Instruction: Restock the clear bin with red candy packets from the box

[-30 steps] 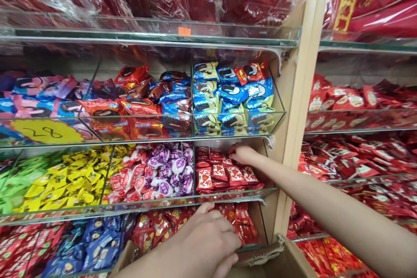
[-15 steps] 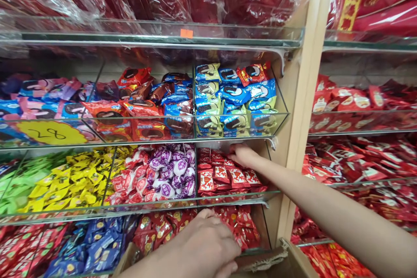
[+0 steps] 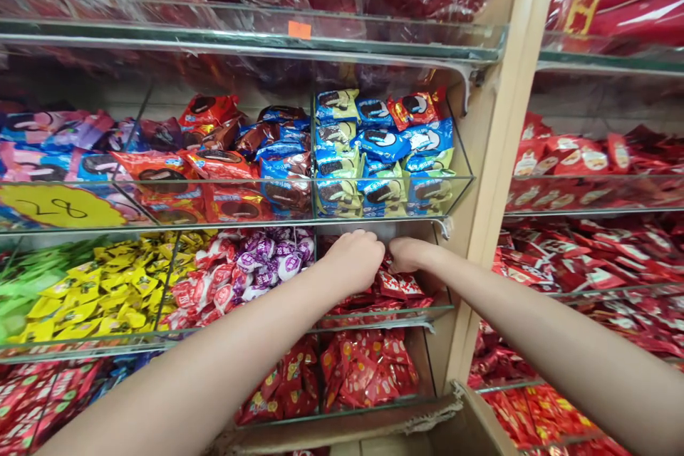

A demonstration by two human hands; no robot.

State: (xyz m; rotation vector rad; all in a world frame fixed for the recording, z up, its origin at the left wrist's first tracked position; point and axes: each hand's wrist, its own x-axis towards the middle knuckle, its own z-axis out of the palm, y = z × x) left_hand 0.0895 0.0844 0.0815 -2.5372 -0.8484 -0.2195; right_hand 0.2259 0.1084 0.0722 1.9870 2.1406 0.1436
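Both hands reach into the glass-fronted compartment of small red-and-white wrapped packets [image 3: 400, 286] in the head view. My left hand [image 3: 357, 260] is over its left part, back of the hand up, with the fingers curled down and their tips hidden. Just to its right, my right hand [image 3: 409, 255] has its fingers bent down against the packets. What either hand holds, if anything, is out of sight. Purple-and-white twist-wrapped candies [image 3: 275, 260] lie in the compartment to the left, partly behind my left forearm.
A glass shelf [image 3: 374, 222] with blue and green cookie packs [image 3: 382, 157] runs just above my hands. Below stands an open cardboard box [image 3: 470, 417], near red candy packets [image 3: 366, 370]. A wooden upright [image 3: 489, 242] borders the right side. Yellow candies [image 3: 101, 292] fill another compartment.
My left hand has moved up and forward from above the cardboard box into the red packet compartment. My right hand stays there, slightly shifted. The view has tilted a little.
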